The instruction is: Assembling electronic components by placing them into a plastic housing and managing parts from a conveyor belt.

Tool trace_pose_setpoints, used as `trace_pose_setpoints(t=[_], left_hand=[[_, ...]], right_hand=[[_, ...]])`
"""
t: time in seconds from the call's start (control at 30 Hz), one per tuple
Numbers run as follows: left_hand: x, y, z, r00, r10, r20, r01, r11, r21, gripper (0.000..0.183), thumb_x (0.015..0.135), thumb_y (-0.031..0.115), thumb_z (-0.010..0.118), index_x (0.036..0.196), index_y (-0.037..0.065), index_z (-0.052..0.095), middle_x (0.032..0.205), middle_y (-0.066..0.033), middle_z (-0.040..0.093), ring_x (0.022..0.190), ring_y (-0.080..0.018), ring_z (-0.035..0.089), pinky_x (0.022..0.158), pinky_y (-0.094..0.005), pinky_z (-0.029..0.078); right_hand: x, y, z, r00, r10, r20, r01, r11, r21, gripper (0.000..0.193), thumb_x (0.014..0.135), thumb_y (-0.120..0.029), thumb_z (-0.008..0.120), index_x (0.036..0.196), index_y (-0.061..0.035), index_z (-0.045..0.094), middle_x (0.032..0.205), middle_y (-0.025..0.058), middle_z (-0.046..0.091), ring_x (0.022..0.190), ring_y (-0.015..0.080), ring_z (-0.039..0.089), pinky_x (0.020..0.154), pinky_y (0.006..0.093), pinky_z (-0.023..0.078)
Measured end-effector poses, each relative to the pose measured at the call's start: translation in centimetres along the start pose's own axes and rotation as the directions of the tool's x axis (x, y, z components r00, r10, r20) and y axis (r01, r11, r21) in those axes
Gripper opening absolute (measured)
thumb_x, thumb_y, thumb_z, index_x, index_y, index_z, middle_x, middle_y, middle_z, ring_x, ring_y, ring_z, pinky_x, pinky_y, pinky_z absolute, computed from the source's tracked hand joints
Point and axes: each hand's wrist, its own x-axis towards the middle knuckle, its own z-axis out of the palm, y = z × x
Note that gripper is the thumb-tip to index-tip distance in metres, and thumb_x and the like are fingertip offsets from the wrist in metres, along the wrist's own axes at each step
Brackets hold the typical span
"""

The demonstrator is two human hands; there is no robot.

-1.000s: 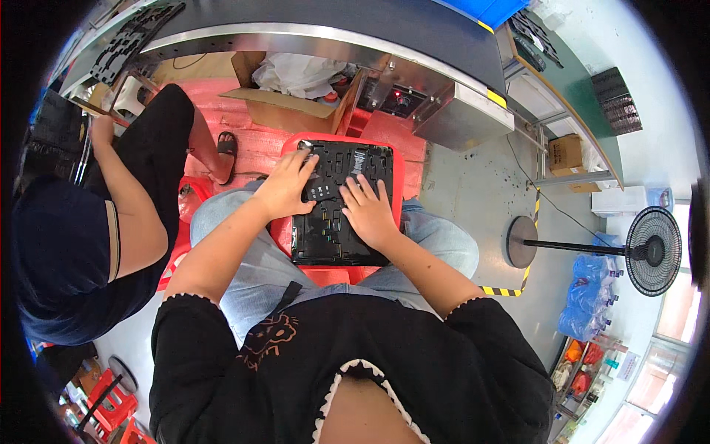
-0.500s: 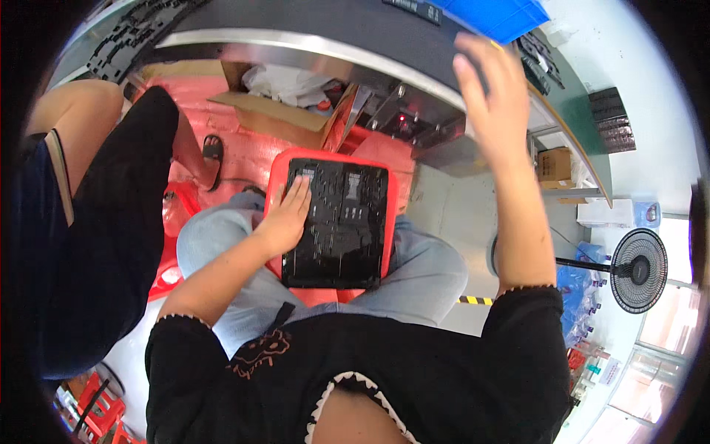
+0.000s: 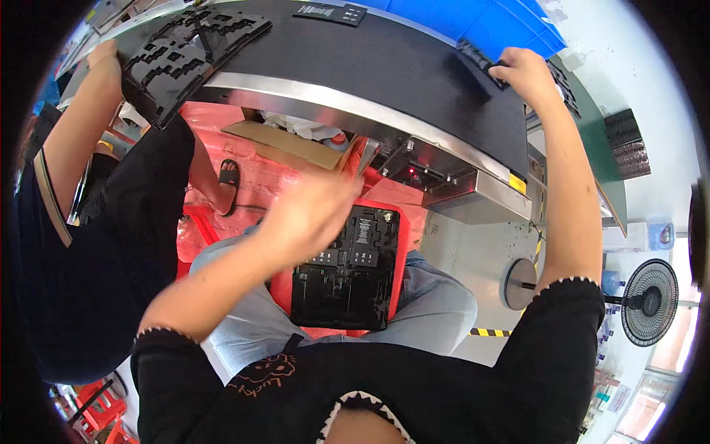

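Observation:
At the far right of the dark belt, my right hand [image 3: 526, 78] has its fingers closed on the edge of a flat black battery pack [image 3: 479, 61], beside a blue bin [image 3: 492, 24]. My left hand [image 3: 314, 211] is raised over a black molded tray [image 3: 344, 296] between my knees; motion smears its fingers. Two flat black batteries with white print, one of them this battery [image 3: 364, 231], sit in the tray's far part, partly behind my left hand. Beneath the tray is a red stool [image 3: 401, 255].
Left of me, a co-worker's hand [image 3: 103, 53] is by a black molded tray [image 3: 166, 74] on the belt [image 3: 355, 63]. Another flat battery [image 3: 330, 13] lies farther back. Below the belt's metal edge are a cardboard box [image 3: 285, 144] and a control box [image 3: 425, 174]. A fan [image 3: 649, 302] stands right.
My right hand has come down onto the battery by the blue bin. My left hand has lifted off the tray and moved right. The co-worker's hand and tray have come into fuller view.

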Motion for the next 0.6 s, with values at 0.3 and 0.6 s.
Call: trace_pose_setpoints(t=[0.3, 0.6], left_hand=[[21.6, -7.5, -6.5, 0.689, -0.654, 0.313, 0.589, 0.757, 0.283, 0.095, 0.077, 0.067, 0.052, 0.139, -0.002, 0.031, 0.137, -0.0257, 0.039, 0.128, -0.0376, 0.038, 0.101, -0.0546, 0.031], [19.7, 0.2, 0.6, 0.938, -0.344, -0.028, 0.315, 0.819, 0.48, 0.058, 0.07, 0.045, 0.066, 0.101, -0.005, 0.06, 0.097, -0.0209, 0.064, 0.098, -0.0355, 0.059, 0.087, -0.0413, 0.047]], right_hand=[[-17.5, -10.3, -2.0, 0.888, 0.404, 0.222, -0.339, 0.247, 0.908, 0.02, 0.082, -0.025, 0.068, 0.075, -0.0087, 0.061, 0.061, -0.0067, 0.05, 0.049, 0.0015, 0.041, 0.044, 0.0182, 0.03], [-36.7, -18.0, 15.1, 0.523, -0.041, 0.852, -0.85, 0.046, 0.524, 0.019, 0.089, -0.021, 0.059, 0.088, -0.0013, 0.057, 0.068, 0.0056, 0.062, 0.053, 0.0108, 0.057, 0.044, 0.0244, 0.043]])
